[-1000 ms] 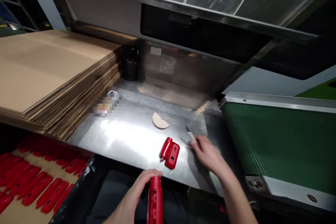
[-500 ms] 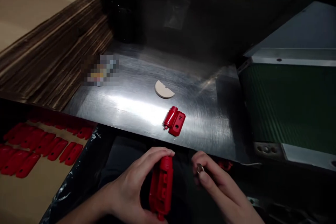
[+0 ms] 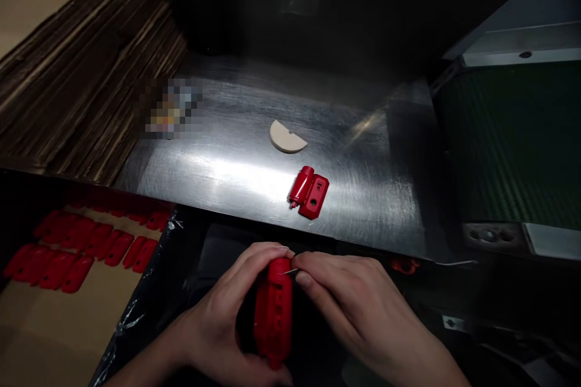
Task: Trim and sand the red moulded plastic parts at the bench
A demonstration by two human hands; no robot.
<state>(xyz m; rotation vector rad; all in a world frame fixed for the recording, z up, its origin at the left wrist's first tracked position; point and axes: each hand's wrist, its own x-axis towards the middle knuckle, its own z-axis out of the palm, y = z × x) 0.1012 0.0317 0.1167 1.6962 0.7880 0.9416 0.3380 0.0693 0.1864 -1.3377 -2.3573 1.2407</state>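
Note:
My left hand [image 3: 227, 308] is wrapped round a red plastic housing [image 3: 273, 314], held upright in front of the table edge, its slotted side showing. My right hand [image 3: 349, 296] pinches a small thin metal piece [image 3: 290, 271] between thumb and forefinger. That piece's tip meets the upper end of the housing; whether it sits inside a slot I cannot tell. On the metal table beyond lie a red cylindrical part [image 3: 302, 186] and, against it, a flat red plate [image 3: 315, 198] with a round hole. Behind them rests a cream half-disc [image 3: 287, 138] with a small notch.
A tall stack of cardboard sheets [image 3: 86, 72] stands at the left of the metal table [image 3: 218, 187]. Below left, a cardboard surface [image 3: 40, 332] carries rows of red housings [image 3: 75, 273]. On the right is a green conveyor belt [image 3: 517, 145]. A blurred-out item [image 3: 170, 110] lies near the stack.
My right hand has moved left, bringing the metal piece from apart to the top of the red housing. My left hand keeps its hold. The view has tipped down slightly.

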